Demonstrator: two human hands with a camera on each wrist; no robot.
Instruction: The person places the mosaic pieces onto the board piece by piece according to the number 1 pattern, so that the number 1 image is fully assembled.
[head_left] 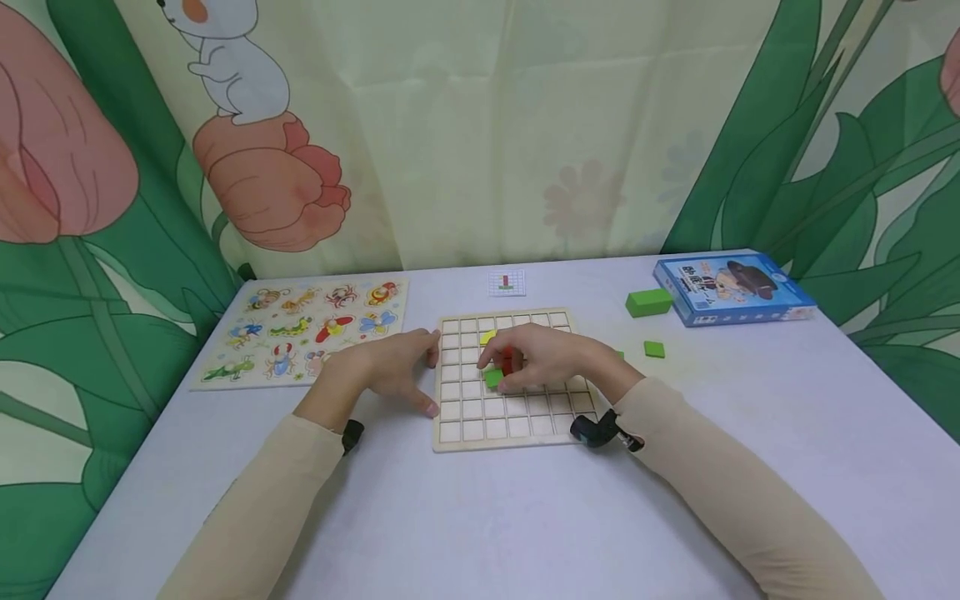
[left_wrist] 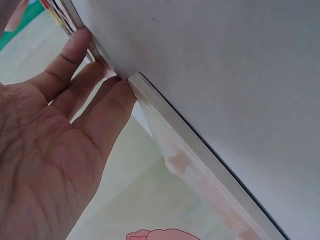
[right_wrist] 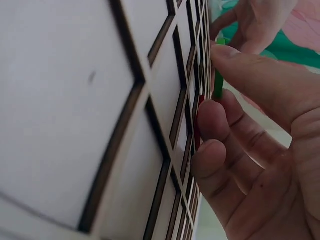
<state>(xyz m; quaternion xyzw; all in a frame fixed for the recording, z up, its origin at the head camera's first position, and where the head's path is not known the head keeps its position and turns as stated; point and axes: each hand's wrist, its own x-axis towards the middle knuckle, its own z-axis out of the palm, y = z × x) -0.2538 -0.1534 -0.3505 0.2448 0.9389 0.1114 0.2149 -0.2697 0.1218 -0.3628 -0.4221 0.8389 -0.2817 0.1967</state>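
Note:
A wooden grid board (head_left: 472, 430) with square cells lies on the white table. My right hand (head_left: 543, 354) is over its middle and pinches a small green square tile (head_left: 492, 378) between thumb and fingers. In the right wrist view the green tile (right_wrist: 219, 67) stands on edge, close above the grid. A red tile (head_left: 507, 362) shows partly under the fingers, and a yellow tile (head_left: 487, 337) sits in a cell behind them. With fingers spread, my left hand (head_left: 393, 367) touches the board's left edge; the left wrist view shows its fingertips at a pale wooden edge (left_wrist: 200, 145).
An insect picture board (head_left: 300, 329) lies at the left. A small pattern card (head_left: 507, 283) is behind the grid board. To the right are a green block (head_left: 648, 302), a loose green tile (head_left: 654, 349) and a blue box (head_left: 735, 287). A printed curtain (head_left: 525, 150) stands behind.

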